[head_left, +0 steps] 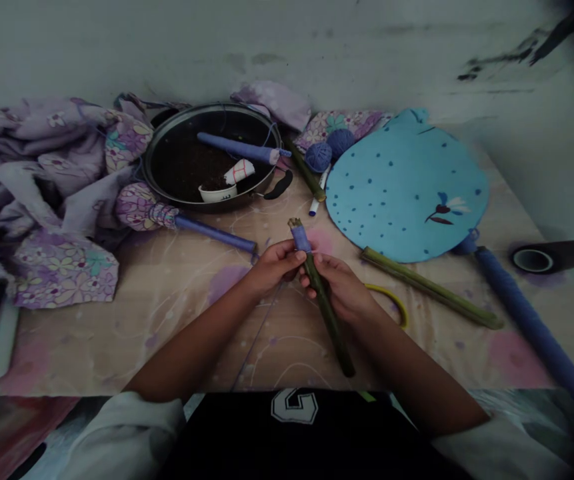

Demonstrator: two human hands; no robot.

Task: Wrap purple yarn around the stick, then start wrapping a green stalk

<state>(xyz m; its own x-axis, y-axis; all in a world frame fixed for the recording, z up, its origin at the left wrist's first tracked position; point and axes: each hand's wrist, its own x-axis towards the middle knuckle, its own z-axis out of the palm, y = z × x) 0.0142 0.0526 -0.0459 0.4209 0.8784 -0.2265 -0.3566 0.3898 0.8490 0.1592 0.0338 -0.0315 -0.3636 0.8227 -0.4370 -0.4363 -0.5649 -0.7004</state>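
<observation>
A green plant stalk (334,333) slants between my hands over the table, its far end wrapped in blue-purple yarn (300,238). My left hand (277,268) is closed around the stalk, thumb pressed at the lower edge of the yarn wrap. On the other side, my right hand (341,285) grips the stalk just below the wrap. A loose strand of yarn runs from near my left hand down to the table's front edge. Behind my right wrist, yellow scissor-like handles (394,303) show in part. Another green stalk (431,287) lies to the right.
A dark pan (181,147) with soil, a small cup (217,194) and a yarn-wrapped stick (237,145) stands at the back. Flowered cloth (61,260) is piled left. Yarn balls (318,157), a marker (314,205) and a blue round fan-shaped piece (397,193) lie at back right.
</observation>
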